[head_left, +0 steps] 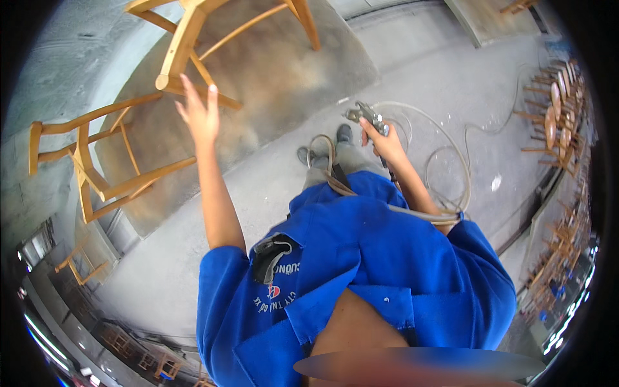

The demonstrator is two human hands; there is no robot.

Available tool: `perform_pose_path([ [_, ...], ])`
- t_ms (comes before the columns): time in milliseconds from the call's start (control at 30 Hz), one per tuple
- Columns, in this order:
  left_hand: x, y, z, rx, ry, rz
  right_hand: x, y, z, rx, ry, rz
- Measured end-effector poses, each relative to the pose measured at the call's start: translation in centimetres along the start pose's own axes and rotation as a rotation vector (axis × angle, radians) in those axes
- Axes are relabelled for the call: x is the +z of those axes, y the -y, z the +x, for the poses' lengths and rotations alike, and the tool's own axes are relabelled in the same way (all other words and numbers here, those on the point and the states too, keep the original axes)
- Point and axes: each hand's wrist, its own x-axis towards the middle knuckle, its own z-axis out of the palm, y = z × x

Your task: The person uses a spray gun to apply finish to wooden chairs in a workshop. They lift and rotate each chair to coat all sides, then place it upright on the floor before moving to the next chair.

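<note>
My left hand is raised with its fingers spread and nothing in it. Its fingertips are close to the lower end of a light wooden chair frame, though I cannot tell whether they touch it. A second wooden chair frame lies tipped to the left of that hand. In my right hand is a metal spray gun, gripped by its handle, its front pointing left. A pale hose loops on the floor to the right of the gun.
A large brown-stained board lies under the chair frames. Along the right side stand many brown wooden pieces, crowded together. A smaller wooden frame stands at the lower left. Hose loops cross the grey floor near my shoes.
</note>
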Motion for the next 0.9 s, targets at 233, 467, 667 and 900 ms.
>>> perform_pose_path([
  [233, -4.0, 3.3, 10.4, 0.167, -0.313, -0.010, -2.2, 0.7, 1.4, -0.025, -0.079, -0.031],
  [467, 0.2, 14.8, 25.6, -0.205, 0.011, 0.107, -3.0, 0.5, 0.1, -0.060, -0.062, -0.069],
  [667, 1.3, 12.0, 20.9, -0.357, 0.352, 0.121, -3.5, -0.7, -0.1, 0.097, -0.017, -0.159],
  [900, -1.9, -0.3, 3.7, -0.237, 0.084, 0.148, -4.2, -1.7, 3.1, 0.048, 0.107, -0.110],
])
